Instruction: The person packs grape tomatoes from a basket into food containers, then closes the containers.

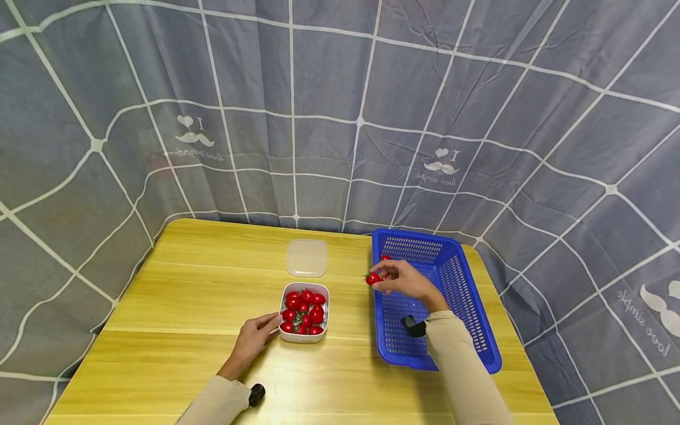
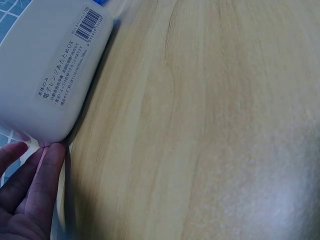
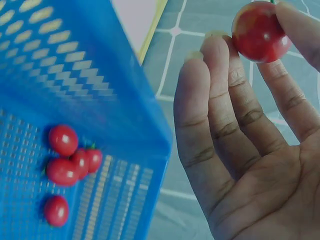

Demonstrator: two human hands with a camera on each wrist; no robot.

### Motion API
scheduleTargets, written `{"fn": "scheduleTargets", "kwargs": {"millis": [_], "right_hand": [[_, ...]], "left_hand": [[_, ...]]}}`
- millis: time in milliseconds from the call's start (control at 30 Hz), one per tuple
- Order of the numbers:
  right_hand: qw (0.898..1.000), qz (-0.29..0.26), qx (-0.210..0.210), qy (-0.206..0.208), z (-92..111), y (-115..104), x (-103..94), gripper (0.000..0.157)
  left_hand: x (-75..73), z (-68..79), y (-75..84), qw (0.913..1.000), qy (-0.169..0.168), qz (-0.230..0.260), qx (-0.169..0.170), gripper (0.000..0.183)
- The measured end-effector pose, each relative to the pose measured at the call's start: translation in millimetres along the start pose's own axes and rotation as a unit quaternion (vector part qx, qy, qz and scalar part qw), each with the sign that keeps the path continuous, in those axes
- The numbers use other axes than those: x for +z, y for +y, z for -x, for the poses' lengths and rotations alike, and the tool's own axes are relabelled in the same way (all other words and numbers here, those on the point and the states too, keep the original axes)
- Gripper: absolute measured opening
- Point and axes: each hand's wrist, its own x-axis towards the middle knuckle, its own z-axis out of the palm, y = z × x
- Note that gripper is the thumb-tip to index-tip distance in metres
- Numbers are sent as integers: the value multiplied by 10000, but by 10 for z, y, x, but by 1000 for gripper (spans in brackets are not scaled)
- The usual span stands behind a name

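A white square container [image 1: 301, 338] filled with several red cherry tomatoes [image 1: 316, 313] stands on the table. At its left side my left hand [image 1: 253, 340] has its fingertips against the wall; in the left wrist view the fairly straight fingers [image 2: 46, 172] touch a corner near the printed label [image 2: 70, 57]. My right hand [image 1: 406, 280] is over the left part of a blue basket [image 1: 380, 330] and pinches one cherry tomato [image 3: 261, 33] between thumb and fingers. Several more tomatoes [image 3: 63, 171] lie inside the basket, mostly hidden by the hand in the head view.
A translucent square lid [image 1: 306, 258] lies behind the container. The basket's slotted walls rise along the right side of the wooden table [image 1: 212, 271]. A grey curtain [image 1: 324, 141] with white grid lines hangs around the table's back and sides.
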Motion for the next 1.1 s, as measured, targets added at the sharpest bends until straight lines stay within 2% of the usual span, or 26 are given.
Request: {"fn": "scheduleTargets", "kwargs": {"millis": [267,633,900,1100], "right_hand": [[10000,17,-55,21,-162,-119,230,31],[9998,98,79,-129,-415,-227,590,28],[9987,458,-229,25,-570,-182,882,27],[9956,918,-168,-6,-657,-122,1107,27]], "left_hand": [[1,1,0,10000,15,-53,27,41],[-6,2,-25,10000,40,15,28,43],[-7,4,-21,10000,12,3,59,42],[-1,-8,-32,10000,10,-3,63,43]]}}
